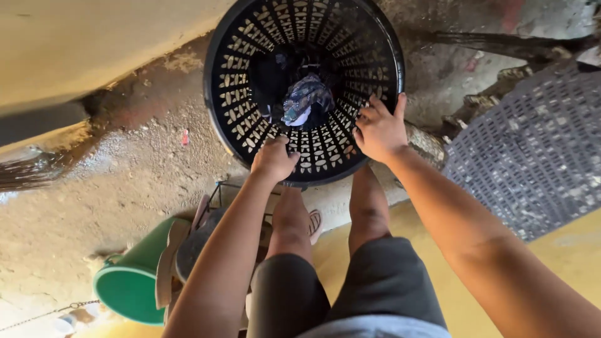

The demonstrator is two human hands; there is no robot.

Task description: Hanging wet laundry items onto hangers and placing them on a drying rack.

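Observation:
A round black plastic basket point(250, 56) with a lattice wall stands on wet concrete ground in front of me. At its bottom lies a crumpled dark patterned cloth point(305, 97) with a bit of white. My left hand point(273, 159) grips the near rim of the basket with closed fingers. My right hand point(379, 128) holds the rim at the near right, its fingers curled over the edge. Both my forearms reach forward over my knees and dark shorts.
A green bucket point(128, 291) sits at lower left beside a wire stand point(219, 191). A grey perforated plastic basket point(538, 144) fills the right side. A pale wall point(81, 44) runs along the upper left. My sandalled foot point(315, 222) rests on the ground.

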